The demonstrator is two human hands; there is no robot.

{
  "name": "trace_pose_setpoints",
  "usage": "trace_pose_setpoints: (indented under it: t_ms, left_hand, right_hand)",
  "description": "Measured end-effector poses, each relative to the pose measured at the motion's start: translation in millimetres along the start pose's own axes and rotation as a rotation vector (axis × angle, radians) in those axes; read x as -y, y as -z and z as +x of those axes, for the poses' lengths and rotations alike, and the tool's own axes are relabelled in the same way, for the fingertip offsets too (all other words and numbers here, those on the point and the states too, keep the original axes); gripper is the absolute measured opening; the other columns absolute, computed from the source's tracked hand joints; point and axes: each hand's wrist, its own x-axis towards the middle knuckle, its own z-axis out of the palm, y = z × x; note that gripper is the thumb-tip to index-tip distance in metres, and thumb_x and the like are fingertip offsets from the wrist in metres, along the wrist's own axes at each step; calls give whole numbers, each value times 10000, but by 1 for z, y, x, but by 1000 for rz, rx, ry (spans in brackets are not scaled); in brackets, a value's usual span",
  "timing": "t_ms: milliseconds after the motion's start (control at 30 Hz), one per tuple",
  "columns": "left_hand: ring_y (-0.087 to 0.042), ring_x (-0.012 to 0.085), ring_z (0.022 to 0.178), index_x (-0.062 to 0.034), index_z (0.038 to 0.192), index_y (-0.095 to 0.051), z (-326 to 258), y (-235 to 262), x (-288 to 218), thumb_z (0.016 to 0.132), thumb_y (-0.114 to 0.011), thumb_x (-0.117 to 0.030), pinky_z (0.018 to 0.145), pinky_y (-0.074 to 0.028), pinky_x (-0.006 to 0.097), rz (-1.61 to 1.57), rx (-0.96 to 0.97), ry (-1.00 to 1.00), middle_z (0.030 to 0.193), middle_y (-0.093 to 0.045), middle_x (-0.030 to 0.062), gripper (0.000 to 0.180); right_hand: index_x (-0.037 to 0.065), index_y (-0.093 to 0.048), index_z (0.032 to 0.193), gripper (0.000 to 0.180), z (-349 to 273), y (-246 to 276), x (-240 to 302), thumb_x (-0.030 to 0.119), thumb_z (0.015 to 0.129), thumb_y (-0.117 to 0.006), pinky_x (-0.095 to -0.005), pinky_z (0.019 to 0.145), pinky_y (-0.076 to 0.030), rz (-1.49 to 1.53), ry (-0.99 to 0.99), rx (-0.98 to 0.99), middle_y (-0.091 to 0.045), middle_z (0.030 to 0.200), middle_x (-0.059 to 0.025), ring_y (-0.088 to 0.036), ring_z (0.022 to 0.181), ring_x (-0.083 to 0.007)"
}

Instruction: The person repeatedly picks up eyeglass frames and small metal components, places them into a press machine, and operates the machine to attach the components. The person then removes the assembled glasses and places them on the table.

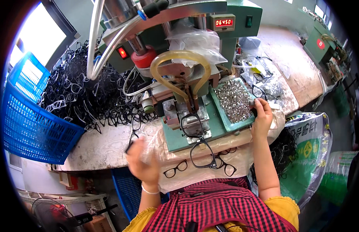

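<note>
My left hand [144, 163] is smeared by motion over the table's front edge, just below a black eyeglass frame [132, 141]; its grip cannot be made out. At the right, my right hand [262, 118] has thumb and forefinger pinched at the right edge of a green tray [228, 125] heaped with small shiny metal parts [233, 101]. What they pinch is too small to name. Between my hands, a black eyeglass frame [202, 154] sits at the machine's metal jig [195, 127], one rim against it and the other hanging toward me.
A green press machine [235, 46] with a curved yellowish tube [181, 56] stands ahead. Black eyeglass frames [82, 81] are piled at the left beside a blue basket [36, 116]. More eyeglass frames [175, 169] lie on the cloth before me. A printed sack [309, 154] stands at the right.
</note>
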Motion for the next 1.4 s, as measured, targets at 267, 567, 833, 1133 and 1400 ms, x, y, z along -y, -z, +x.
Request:
trace_pose_setpoints:
  t_ms: [267, 567, 833, 1133, 1400]
  left_hand:
    - [-618, 88, 731, 5, 1071, -656, 7, -33, 61, 975, -610, -43, 654, -471, 216, -632, 140, 776, 836, -693, 58, 116]
    - [-549, 74, 504, -1, 1075, -640, -28, -34, 18, 1013, -572, -142, 452, -362, 186, -826, 261, 955, 710, -673, 65, 168]
    - [-551, 83, 465, 32, 1071, -631, 13, -28, -13, 1073, -425, -368, 396, -321, 178, -932, 638, 899, 736, -679, 86, 450]
    - [-580, 143, 458, 66, 1080, -613, 23, -50, -31, 1059, -364, -501, 373, -401, 214, -1058, 668, 1138, 749, -693, 178, 620]
    - [-619, 116, 523, 24, 1039, -608, 21, -38, -50, 1023, -570, -189, 424, -375, 188, -1049, 631, 1082, 815, -710, 156, 217]
  right_hand:
    - [17, -695, 1055, 132, 3, -63, -18, 63, 936, -662, -195, 747, -432, -12, 60, 114, -667, 903, 17, -573, 817, -46]
    - [13, -739, 965, 121, -28, -5, 15, 14, 847, -717, -294, 816, -502, -568, 263, 130, -727, 927, -75, -671, 877, -176]
    - [16, -720, 970, 158, -48, -92, 67, -24, 818, -699, -334, 792, -516, -441, 529, 559, -719, 929, -92, -675, 874, -223]
    - [-29, -545, 1272, 483, -67, -120, 45, 1, 820, -711, -243, 874, -475, -70, 27, 516, -700, 909, -50, -638, 914, -96]
    - [-58, -464, 1337, 530, -79, -134, 68, -10, 854, -676, -279, 957, -454, 95, -146, 574, -714, 1043, -84, -608, 1076, -128]
